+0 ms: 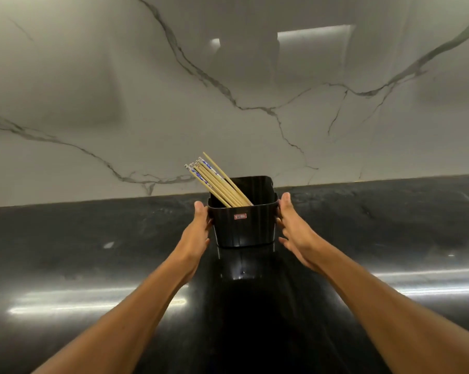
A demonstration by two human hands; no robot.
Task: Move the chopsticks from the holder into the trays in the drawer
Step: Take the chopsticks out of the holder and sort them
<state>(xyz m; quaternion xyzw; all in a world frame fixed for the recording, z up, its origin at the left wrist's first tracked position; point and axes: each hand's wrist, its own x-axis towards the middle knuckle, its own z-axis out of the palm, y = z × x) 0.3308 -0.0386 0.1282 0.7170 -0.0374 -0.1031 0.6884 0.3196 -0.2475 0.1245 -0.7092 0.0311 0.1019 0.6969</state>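
A black square plastic holder (244,225) stands on the dark glossy counter near the back wall, with a small red-and-white sticker on its front. Several wooden chopsticks (217,182) with blue-patterned tops lean to the left inside it, sticking out above the rim. My left hand (198,233) presses flat against the holder's left side, thumb at the rim. My right hand (292,228) touches the right side, fingers spread along the wall. The drawer and its trays are out of view.
The black polished counter (93,252) stretches to both sides and reflects ceiling lights. Behind the holder rises a grey marble wall (228,90) with dark veins.
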